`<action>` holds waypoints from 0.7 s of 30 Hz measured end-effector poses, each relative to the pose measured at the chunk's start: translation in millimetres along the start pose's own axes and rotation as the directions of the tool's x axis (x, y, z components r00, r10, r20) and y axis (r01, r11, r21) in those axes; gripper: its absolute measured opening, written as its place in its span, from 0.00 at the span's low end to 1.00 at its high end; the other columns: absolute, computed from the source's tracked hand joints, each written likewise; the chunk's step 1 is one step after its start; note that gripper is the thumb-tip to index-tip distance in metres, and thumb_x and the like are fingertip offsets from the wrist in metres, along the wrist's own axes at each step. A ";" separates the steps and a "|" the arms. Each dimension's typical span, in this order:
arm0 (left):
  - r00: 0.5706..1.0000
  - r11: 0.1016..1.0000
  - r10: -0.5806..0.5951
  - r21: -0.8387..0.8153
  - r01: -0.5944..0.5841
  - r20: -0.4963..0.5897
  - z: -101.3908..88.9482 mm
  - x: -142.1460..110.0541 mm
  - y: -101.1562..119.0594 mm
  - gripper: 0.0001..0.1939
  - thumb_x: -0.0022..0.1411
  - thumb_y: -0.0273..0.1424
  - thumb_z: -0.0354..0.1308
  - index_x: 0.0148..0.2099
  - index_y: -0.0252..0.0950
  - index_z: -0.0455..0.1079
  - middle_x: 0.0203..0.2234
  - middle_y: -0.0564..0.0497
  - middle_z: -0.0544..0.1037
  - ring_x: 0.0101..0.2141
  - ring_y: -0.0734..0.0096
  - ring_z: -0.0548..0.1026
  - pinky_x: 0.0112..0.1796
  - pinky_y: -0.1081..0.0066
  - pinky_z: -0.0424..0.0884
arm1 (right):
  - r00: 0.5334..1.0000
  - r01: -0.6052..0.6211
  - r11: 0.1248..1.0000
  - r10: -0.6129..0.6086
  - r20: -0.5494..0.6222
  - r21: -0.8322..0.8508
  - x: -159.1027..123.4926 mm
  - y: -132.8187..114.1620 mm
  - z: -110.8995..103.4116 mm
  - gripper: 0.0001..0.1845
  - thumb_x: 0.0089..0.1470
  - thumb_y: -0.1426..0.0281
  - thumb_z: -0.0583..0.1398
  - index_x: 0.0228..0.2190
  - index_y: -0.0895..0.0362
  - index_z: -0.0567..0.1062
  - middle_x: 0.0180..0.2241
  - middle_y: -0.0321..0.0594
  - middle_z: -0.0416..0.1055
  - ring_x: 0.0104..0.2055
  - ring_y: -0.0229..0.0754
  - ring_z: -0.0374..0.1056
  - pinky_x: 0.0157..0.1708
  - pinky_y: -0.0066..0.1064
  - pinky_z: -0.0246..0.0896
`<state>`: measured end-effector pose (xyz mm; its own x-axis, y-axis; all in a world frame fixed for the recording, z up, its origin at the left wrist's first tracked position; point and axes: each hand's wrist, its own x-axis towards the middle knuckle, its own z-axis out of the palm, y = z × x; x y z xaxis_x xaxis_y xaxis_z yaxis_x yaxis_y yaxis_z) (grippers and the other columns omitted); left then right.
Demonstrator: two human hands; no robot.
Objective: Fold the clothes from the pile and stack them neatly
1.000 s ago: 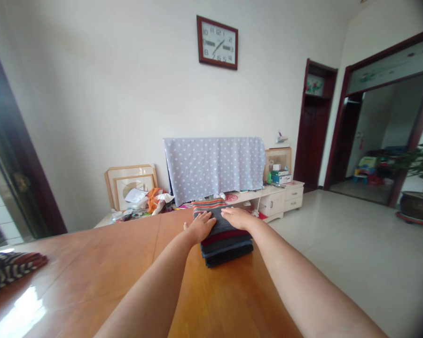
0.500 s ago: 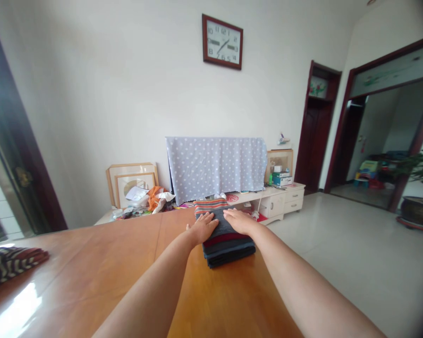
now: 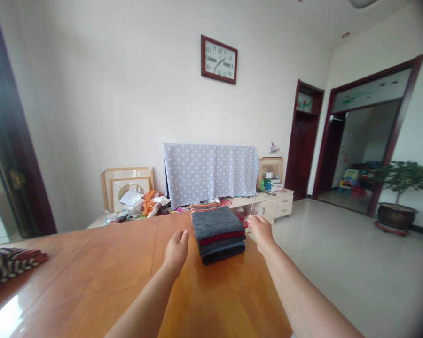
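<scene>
A stack of folded clothes (image 3: 218,223) lies on the wooden table (image 3: 127,263), with a grey piece on top, dark red, dark grey, blue and black layers below, and an orange-striped edge at its far side. To the left of the stack, my left hand (image 3: 176,249) is held just clear of it, loosely curved and holding nothing. On the opposite side my right hand (image 3: 262,231) hovers past the table's edge, thumb side up, likewise without anything in it. The fingers of both hands are partly hidden by the angle.
A black-and-white patterned cloth with a reddish end (image 3: 14,265) lies at the table's left. Beyond the table, a low white cabinet (image 3: 284,204) carries boxes and something under a dotted grey cloth (image 3: 211,173). A potted plant (image 3: 396,213) stands on the floor at right.
Both hands have lifted off the top of the stack and moved apart to its two sides, uncovering the grey top piece. The camera view has tilted up and turned a little right.
</scene>
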<state>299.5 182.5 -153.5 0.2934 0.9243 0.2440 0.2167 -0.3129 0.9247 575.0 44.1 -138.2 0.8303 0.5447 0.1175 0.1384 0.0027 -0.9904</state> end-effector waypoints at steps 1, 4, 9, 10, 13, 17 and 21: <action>1.000 1.000 0.007 -0.003 -0.007 0.011 1.0 -4.2 -3.0 0.20 0.62 0.48 0.52 0.38 0.37 0.75 0.35 0.46 0.80 0.40 0.57 0.76 0.39 0.66 0.69 | 0.999 -0.014 1.000 0.015 -0.038 0.019 -6.7 6.2 -2.0 0.21 0.53 0.56 0.55 0.42 0.56 0.75 0.39 0.44 0.78 0.41 0.44 0.73 0.32 0.28 0.65; 0.998 0.998 0.069 0.003 -0.069 0.003 6.2 -13.3 -2.1 0.19 0.62 0.46 0.52 0.40 0.38 0.75 0.37 0.46 0.80 0.42 0.57 0.76 0.41 0.65 0.69 | 0.996 -0.045 0.997 0.049 -0.071 0.066 -23.2 18.9 -3.1 0.16 0.50 0.57 0.59 0.34 0.56 0.76 0.31 0.42 0.77 0.31 0.40 0.71 0.25 0.26 0.59; 0.925 0.893 0.379 0.253 -0.372 0.023 18.8 -18.8 23.5 0.17 0.65 0.39 0.53 0.52 0.43 0.73 0.55 0.45 0.73 0.57 0.56 0.67 0.57 0.58 0.60 | 0.998 -0.060 0.987 0.058 0.018 0.148 -29.7 18.7 -0.2 0.13 0.47 0.58 0.62 0.29 0.56 0.75 0.22 0.35 0.70 0.19 0.33 0.59 0.17 0.24 0.47; 0.911 0.865 0.408 0.291 -0.409 0.068 21.9 -19.3 28.9 0.18 0.65 0.39 0.52 0.54 0.44 0.72 0.59 0.46 0.70 0.61 0.55 0.63 0.59 0.56 0.57 | 0.997 -0.065 0.985 0.059 0.039 0.162 -28.6 17.0 0.4 0.13 0.47 0.59 0.62 0.30 0.56 0.75 0.21 0.34 0.69 0.18 0.32 0.57 0.16 0.24 0.45; 0.898 0.829 0.388 0.349 -0.438 0.207 30.7 -20.3 37.6 0.19 0.66 0.41 0.52 0.57 0.48 0.71 0.63 0.49 0.66 0.65 0.54 0.55 0.62 0.50 0.49 | 0.993 -0.079 0.978 0.061 0.100 0.195 -23.6 12.5 2.2 0.14 0.44 0.60 0.64 0.32 0.56 0.76 0.20 0.31 0.65 0.17 0.30 0.54 0.15 0.22 0.42; 0.914 0.843 0.313 0.367 -0.393 0.260 36.5 -20.2 33.1 0.20 0.66 0.42 0.52 0.59 0.49 0.69 0.63 0.48 0.66 0.66 0.53 0.54 0.62 0.47 0.45 | 0.984 -0.111 0.965 0.073 0.162 0.239 -15.7 11.5 3.0 0.15 0.41 0.63 0.67 0.33 0.56 0.75 0.19 0.29 0.63 0.16 0.29 0.51 0.14 0.21 0.38; 0.915 0.826 0.283 0.411 -0.385 0.287 35.4 -18.9 29.0 0.22 0.66 0.42 0.51 0.61 0.50 0.67 0.64 0.49 0.64 0.66 0.54 0.54 0.62 0.45 0.43 | 0.978 -0.127 0.942 0.067 0.197 0.310 -8.7 11.6 2.6 0.14 0.40 0.65 0.67 0.32 0.55 0.73 0.20 0.28 0.63 0.18 0.28 0.54 0.15 0.20 0.37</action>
<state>333.2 148.3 -141.6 0.5969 0.6946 0.4015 0.4490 -0.7040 0.5503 568.0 41.5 -150.9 0.7150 0.6983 0.0343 -0.1424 0.1935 -0.9707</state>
